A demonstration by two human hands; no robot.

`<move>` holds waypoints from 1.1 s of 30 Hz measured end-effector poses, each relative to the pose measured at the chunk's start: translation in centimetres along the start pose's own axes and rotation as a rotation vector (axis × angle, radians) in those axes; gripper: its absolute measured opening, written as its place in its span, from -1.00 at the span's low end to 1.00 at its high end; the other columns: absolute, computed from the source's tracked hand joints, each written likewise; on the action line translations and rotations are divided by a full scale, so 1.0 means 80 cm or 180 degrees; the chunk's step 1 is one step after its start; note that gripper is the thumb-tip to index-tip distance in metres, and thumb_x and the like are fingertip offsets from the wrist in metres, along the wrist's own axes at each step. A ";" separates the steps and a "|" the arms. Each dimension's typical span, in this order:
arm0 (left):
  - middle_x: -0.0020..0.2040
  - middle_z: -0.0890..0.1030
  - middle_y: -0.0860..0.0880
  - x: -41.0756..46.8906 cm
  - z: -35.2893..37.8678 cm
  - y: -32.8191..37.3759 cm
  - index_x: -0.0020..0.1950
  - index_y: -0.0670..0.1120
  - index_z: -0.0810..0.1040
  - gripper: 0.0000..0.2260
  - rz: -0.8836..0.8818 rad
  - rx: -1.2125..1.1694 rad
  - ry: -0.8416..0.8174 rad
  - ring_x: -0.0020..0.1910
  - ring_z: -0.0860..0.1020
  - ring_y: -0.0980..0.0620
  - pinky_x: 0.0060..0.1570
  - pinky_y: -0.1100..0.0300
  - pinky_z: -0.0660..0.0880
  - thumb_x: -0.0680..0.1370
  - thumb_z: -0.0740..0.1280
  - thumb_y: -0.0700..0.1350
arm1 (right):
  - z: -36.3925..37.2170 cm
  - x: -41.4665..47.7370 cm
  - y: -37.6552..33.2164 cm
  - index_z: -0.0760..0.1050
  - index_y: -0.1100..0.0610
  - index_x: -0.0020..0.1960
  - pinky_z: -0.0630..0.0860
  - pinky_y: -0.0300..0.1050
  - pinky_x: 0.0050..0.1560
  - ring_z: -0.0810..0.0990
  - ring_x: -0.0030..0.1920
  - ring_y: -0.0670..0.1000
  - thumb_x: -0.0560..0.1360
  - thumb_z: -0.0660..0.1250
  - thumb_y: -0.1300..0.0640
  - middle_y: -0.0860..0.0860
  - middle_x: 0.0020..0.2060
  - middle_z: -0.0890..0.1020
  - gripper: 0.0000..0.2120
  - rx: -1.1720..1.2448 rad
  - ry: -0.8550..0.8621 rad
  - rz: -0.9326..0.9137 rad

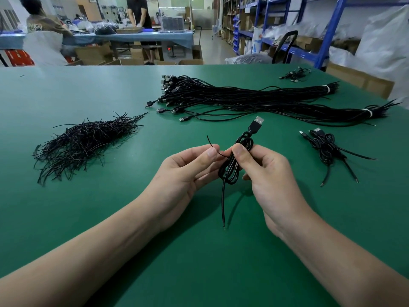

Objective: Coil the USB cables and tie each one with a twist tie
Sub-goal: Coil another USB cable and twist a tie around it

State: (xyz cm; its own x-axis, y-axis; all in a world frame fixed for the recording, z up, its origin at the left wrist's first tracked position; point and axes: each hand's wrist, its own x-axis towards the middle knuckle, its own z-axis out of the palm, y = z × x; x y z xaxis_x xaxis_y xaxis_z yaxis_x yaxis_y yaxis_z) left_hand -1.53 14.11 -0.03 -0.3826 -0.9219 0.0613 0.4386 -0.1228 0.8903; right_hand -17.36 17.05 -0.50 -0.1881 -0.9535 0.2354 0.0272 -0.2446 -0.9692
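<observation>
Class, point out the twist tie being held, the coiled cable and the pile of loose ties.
twist tie (209,141), head view, its free upper end.
coiled cable (231,162), head view, bunched strands at mid-coil.
pile of loose ties (86,140), head view, middle of the heap.

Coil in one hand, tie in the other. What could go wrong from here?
1. The right hand pinches the coiled cable only near its middle, so the loops could spring apart before the twist tie is wrapped.
2. The left hand pinches the thin tie, which might slip free.
3. The loose tail hangs below the coil and may be left outside it.
</observation>
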 end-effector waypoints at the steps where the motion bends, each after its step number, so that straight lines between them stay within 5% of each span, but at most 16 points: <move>1: 0.04 0.73 -0.14 -0.001 0.000 -0.001 -0.08 -0.08 0.75 -0.85 0.0029 0.0080 0.0014 0.00 0.71 0.02 -0.02 0.25 0.60 0.41 0.47 -0.07 | 0.000 0.000 0.000 0.69 0.12 -0.06 0.40 -0.52 -0.20 0.61 -0.21 -0.29 0.62 0.33 0.07 -0.09 -0.18 0.75 -0.80 -0.0021 0.0000 -0.0023; 11: -0.05 0.75 -0.08 -0.007 0.007 -0.003 -0.19 0.00 0.73 -0.94 0.0655 0.1215 0.0359 -0.09 0.71 0.02 -0.08 0.19 0.63 0.38 0.51 -0.04 | 0.002 -0.002 0.002 0.70 0.11 -0.10 0.39 -0.51 -0.20 0.60 -0.21 -0.24 0.61 0.34 0.06 -0.07 -0.20 0.74 -0.78 0.0094 -0.0038 0.0023; 16: 0.03 0.73 -0.14 -0.007 0.008 0.003 -0.03 -0.10 0.75 -0.79 0.0313 0.0648 0.0092 -0.07 0.71 0.01 -0.06 0.21 0.61 0.54 0.40 0.00 | -0.001 0.001 0.000 0.69 0.11 -0.08 0.38 -0.54 -0.21 0.57 -0.25 -0.32 0.62 0.33 0.07 -0.15 -0.24 0.72 -0.79 0.0166 0.0081 0.0014; 27: 0.06 0.72 -0.10 -0.002 0.005 -0.003 -0.09 -0.03 0.74 -0.82 0.0109 0.0080 -0.0077 -0.01 0.69 0.04 0.01 0.26 0.58 0.36 0.52 -0.02 | 0.005 -0.003 -0.003 0.69 0.12 -0.02 0.39 -0.51 -0.15 0.60 -0.16 -0.28 0.59 0.34 0.00 -0.10 -0.15 0.74 -0.78 0.0243 -0.0044 0.0093; 33: -0.13 0.70 -0.04 -0.002 0.003 -0.006 -0.10 -0.03 0.71 -0.78 0.0069 0.0220 -0.0014 -0.19 0.65 0.09 -0.10 0.28 0.58 0.34 0.53 0.04 | 0.015 -0.007 -0.001 0.69 0.10 -0.05 0.45 -0.14 0.19 0.64 0.05 -0.08 0.51 0.38 -0.08 0.02 -0.02 0.70 -0.74 0.0149 -0.0055 0.0114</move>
State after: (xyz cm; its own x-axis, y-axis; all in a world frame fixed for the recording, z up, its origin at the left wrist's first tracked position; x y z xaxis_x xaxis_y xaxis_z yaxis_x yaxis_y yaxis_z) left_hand -1.85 14.42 -0.34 -0.3772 -0.9224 0.0828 0.3896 -0.0769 0.9178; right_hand -16.05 17.36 -0.46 -0.1691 -0.9646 0.2023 0.0795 -0.2179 -0.9727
